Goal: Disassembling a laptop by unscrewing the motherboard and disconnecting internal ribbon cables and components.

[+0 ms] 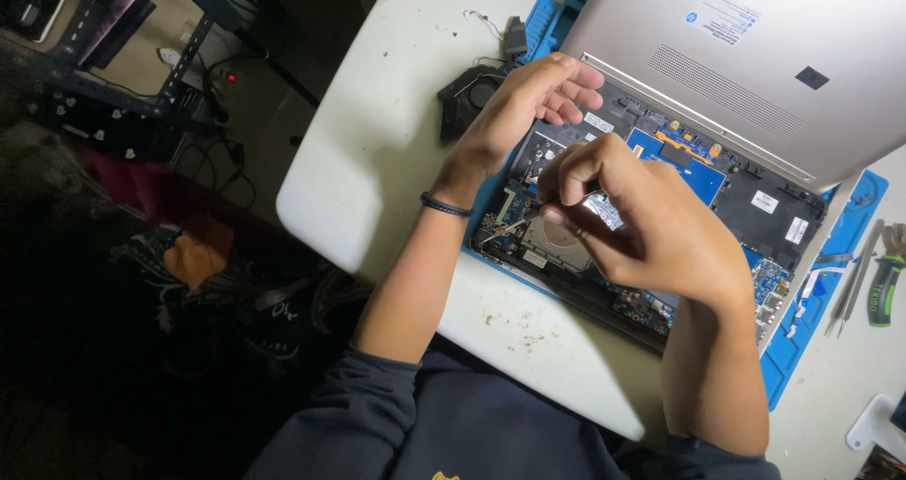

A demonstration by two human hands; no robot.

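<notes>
White and scuffed, the desk (pixel 377 150) carried a blue work mat (pixel 816 324) with an opened laptop (pixel 746 192) lying on it, its circuit boards bare. Nearest, the right hand (pixel 651 225) was closed in a pinch over the cooling fan (pixel 557 235); what its fingertips gripped could not be told. Beyond it, the left hand (pixel 528 107), fingers loosely curled and holding nothing, rested on the laptop's far edge. Farther off lay a loose black fan (pixel 467 93), and green-handled pliers (pixel 885 286) sat at the right.
</notes>
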